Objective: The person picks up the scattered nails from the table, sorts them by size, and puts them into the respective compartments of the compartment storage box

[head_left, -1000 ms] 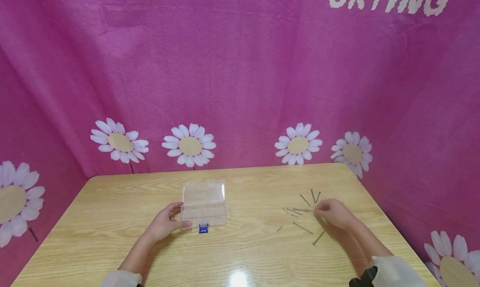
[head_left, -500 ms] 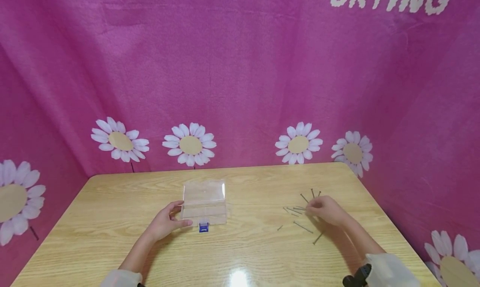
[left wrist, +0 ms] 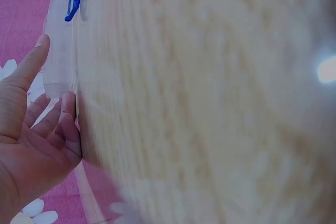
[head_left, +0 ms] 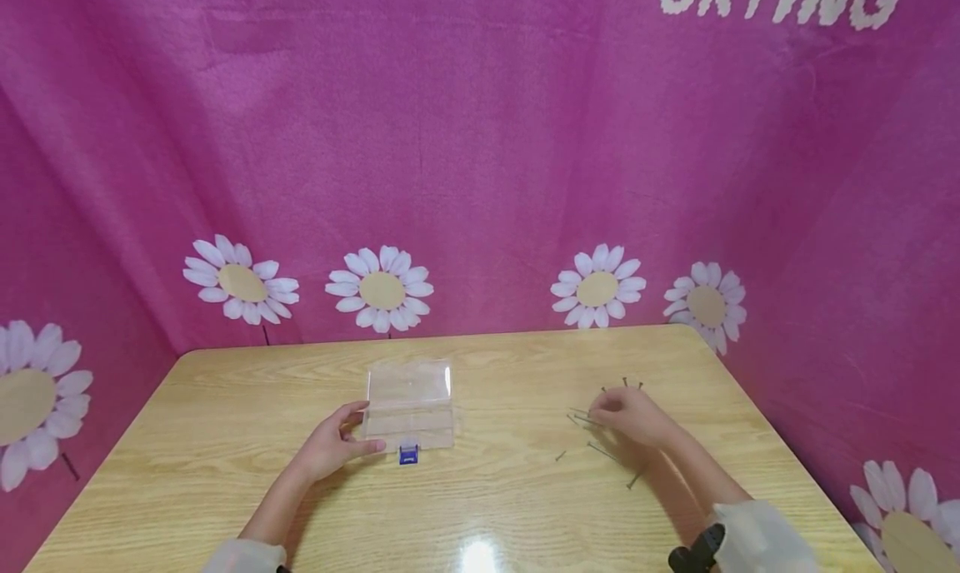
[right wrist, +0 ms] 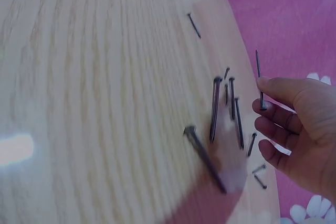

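My left hand (head_left: pixel 330 448) holds the left side of a clear plastic box (head_left: pixel 408 427), thumb on its front and fingers by its side wall. The box's clear lid (head_left: pixel 408 381) is tipped back, and a blue latch (head_left: pixel 408 455) hangs at the front. My right hand (head_left: pixel 633 415) is over the scattered nails. In the right wrist view, thumb and index finger pinch one slim dark nail (right wrist: pixel 258 64), its head down and its tip up. Other nails of mixed lengths lie below, among them a thick one (right wrist: pixel 206 160) and a long one (right wrist: pixel 215 108).
The wood-grain table (head_left: pixel 487 506) carries a bright light reflection near its front. A pink curtain (head_left: pixel 480 181) with daisies closes off the back and both sides. One small nail (right wrist: pixel 194 25) lies apart from the others.
My right hand has moved left across the nails, covering some and uncovering others behind it. The left hand and the box have stayed in place.
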Demonstrator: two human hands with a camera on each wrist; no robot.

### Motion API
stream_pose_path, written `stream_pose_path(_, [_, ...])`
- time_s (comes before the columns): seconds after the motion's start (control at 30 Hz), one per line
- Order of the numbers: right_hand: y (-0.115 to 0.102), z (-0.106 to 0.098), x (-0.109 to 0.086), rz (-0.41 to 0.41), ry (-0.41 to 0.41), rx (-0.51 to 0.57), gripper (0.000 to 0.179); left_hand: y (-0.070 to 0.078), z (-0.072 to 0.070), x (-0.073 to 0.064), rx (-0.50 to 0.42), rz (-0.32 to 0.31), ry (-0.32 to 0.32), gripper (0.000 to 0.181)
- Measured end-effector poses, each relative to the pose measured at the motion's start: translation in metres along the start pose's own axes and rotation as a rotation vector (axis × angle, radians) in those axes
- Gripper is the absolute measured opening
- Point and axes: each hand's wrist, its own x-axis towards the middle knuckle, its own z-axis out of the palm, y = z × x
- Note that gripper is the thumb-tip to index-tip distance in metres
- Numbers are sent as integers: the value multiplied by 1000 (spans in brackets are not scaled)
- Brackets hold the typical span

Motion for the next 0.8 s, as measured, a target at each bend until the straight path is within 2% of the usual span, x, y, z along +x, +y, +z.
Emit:
stream_pose_path(0.27, [-19,8,10,-94,4,20,11,0,-1,-1,2,4,-1,83])
stream_pose_path(0.63, [-44,23,21,-138,-19,48,12,0,0,-1,0,3,7,83])
stream_pose_path(0.8, [-54,30,27,-124,-28,46,11,0,0,-2,-13,13,-2,82])
